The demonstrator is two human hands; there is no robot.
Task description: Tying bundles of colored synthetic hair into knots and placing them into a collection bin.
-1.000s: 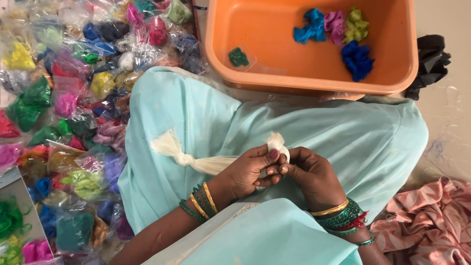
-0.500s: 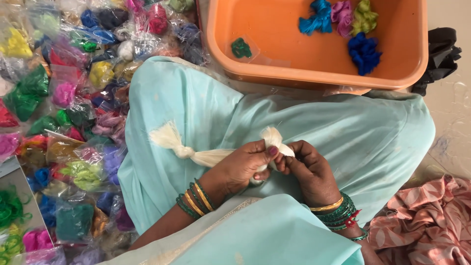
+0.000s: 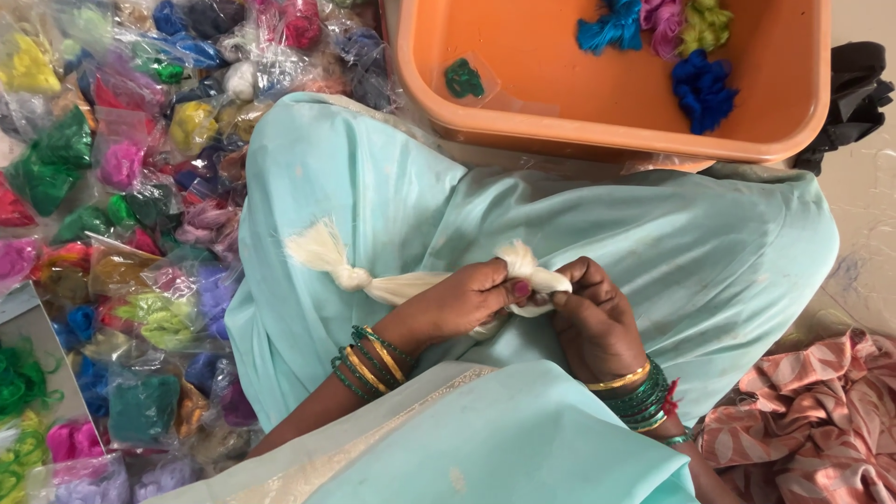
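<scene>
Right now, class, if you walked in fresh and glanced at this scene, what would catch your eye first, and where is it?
At the centre, the left hand and right hand pinch a cream fibre bundle over a pale turquoise lap, its knotted tuft fanning out to the left. Above sits an orange plastic tub holding a few coloured tufts. Down the left side spreads a heap of clear bags of bright fibre.

The cream thread bundle [image 3: 411,280] vanishes under curled fingers [image 3: 485,285]; orange tub [image 3: 597,112] cut off above.
</scene>
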